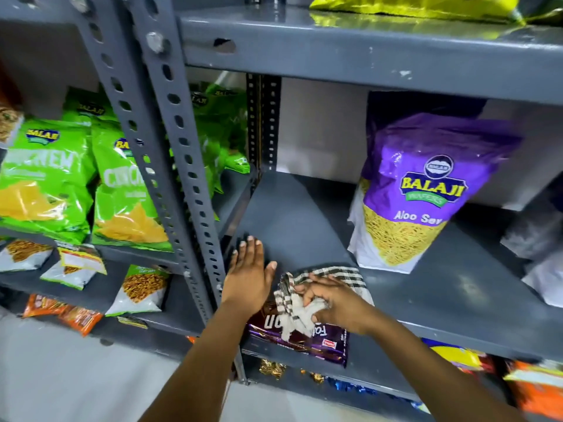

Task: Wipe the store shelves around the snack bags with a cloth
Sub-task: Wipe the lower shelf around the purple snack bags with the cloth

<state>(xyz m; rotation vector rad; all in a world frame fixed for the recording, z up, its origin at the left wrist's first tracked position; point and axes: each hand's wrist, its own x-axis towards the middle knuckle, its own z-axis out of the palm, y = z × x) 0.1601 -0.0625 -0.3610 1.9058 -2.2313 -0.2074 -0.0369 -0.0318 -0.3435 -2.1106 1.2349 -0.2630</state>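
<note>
A person's right hand [335,303] grips a checked cloth [307,287] at the grey shelf [441,287] edge, covering a dark packet [304,342] with unreadable lettering; the left hand [248,275] lies flat, fingers spread. Behind stands a purple "Balaji Wafers Aloo Sev" bag [420,190]; green Balaji bags [45,178] fill the next bay.

A bunched checked cloth [307,287] lies at the front of a grey steel shelf [304,214], near an upright purple Balaji Aloo Sev bag [420,193].
</note>
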